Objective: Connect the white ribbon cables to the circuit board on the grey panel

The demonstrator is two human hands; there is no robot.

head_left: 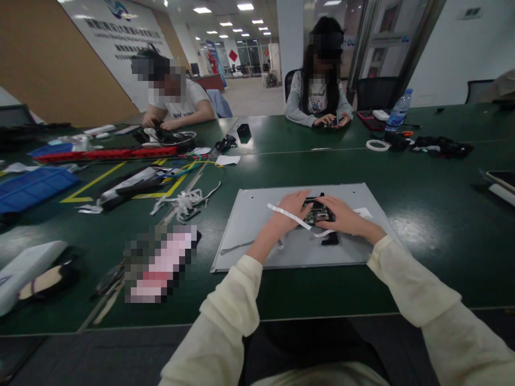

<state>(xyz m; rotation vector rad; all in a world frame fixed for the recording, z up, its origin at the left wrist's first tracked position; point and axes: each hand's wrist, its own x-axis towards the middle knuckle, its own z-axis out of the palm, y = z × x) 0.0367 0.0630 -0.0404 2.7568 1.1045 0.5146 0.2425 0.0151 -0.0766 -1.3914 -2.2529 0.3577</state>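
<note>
A grey metal panel lies flat on the green table in front of me. On it sits a small green circuit board with black parts. My left hand rests on the board's left side, fingers curled against it. My right hand grips the board's right side. A white flat ribbon strip runs across my left hand toward the board. A small black piece lies on the panel just below my right wrist.
Cables, white strips and a black bar clutter the table to the left, beside a blue tray. Two people sit across the table, one holding a phone. A water bottle and tape roll stand at the far right.
</note>
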